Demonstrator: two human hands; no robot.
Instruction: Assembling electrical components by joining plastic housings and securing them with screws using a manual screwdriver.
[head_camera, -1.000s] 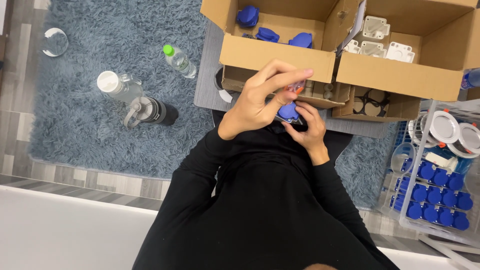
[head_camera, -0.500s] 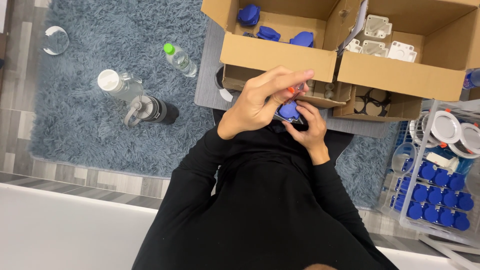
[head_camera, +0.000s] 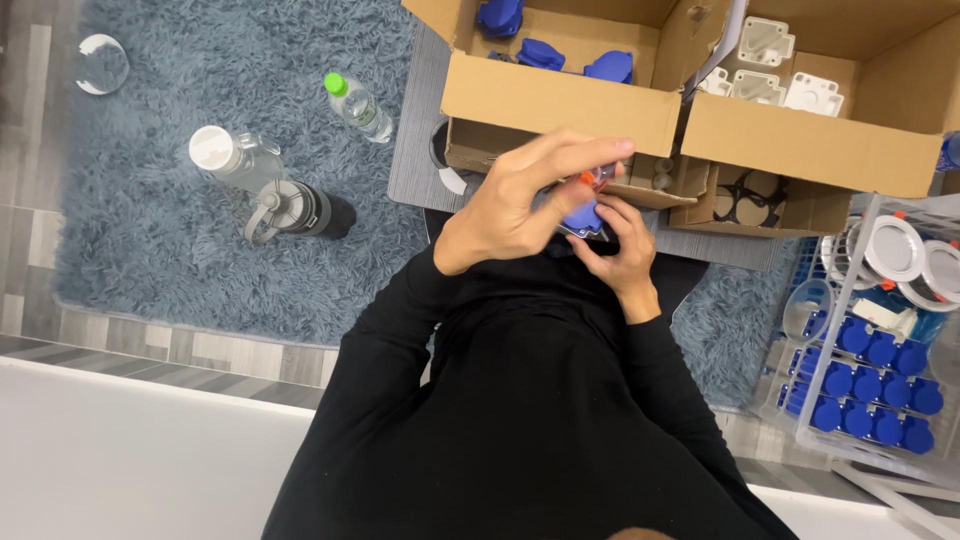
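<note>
While 2 hands grip blue part (head_camera: 578, 215), brown boxes (head_camera: 560, 100) behind.

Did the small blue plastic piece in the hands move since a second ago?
No. The small blue plastic piece sits where it was, just below the left cardboard box, held between both hands.

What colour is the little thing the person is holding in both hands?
The small part is blue with an orange bit on top, seen in the head view between the left hand and right hand.

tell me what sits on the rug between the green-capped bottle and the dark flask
A clear bottle with a white cap lies between the green-capped bottle and the dark flask, in the head view.
</note>
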